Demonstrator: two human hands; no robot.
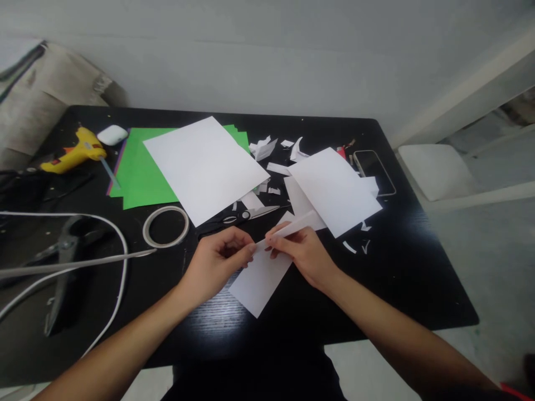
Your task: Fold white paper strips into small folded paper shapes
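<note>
Pinching a white paper strip (pixel 267 267) between them, the left hand (pixel 217 262) and right hand (pixel 303 253) are gripping its upper folded edge, the rest of it lying on the black table (pixel 397 267) just below the fingers. Scissors (pixel 238 218) are lying just beyond the left hand, a tape roll (pixel 166 226) farther to its left, and loose white sheets (pixel 334 189) beyond the right hand.

both hands pinching white paper strip (pixel 267 267) over black table (pixel 401 267), left hand (pixel 217 262) and right hand (pixel 303 250) close together, scissors (pixel 238 218) just behind, tape roll (pixel 165 226) left
</note>
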